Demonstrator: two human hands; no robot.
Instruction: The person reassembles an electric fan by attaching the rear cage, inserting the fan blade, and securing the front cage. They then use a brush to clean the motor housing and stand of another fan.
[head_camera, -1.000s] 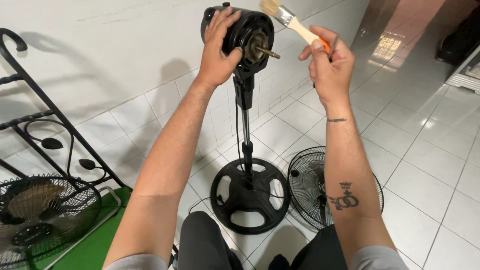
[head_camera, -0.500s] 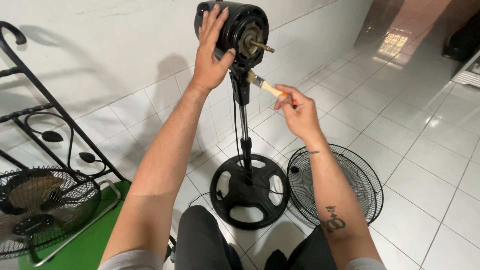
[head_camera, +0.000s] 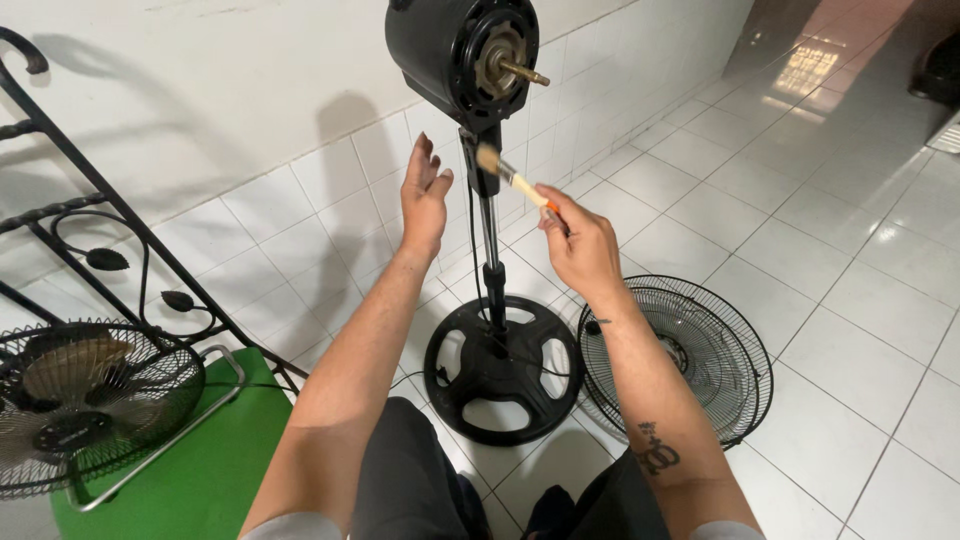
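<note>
A black fan motor head (head_camera: 460, 45) with a bare brass shaft stands on a pole (head_camera: 490, 240) above a round black base (head_camera: 497, 372). My right hand (head_camera: 580, 245) grips a small paintbrush (head_camera: 512, 177) with an orange and wood handle, its bristles against the neck just under the motor. My left hand (head_camera: 425, 198) is off the motor, fingers apart, hovering left of the pole and holding nothing.
A black wire fan grille (head_camera: 690, 350) lies on the white tiled floor right of the base. Another fan (head_camera: 75, 400) with a wire guard sits at the left on a green surface (head_camera: 215, 460). A black iron railing (head_camera: 80, 240) leans along the tiled wall.
My left hand has let go of the motor head and dropped beside the pole. My right hand has brought the brush down from above the motor to the neck below it.
</note>
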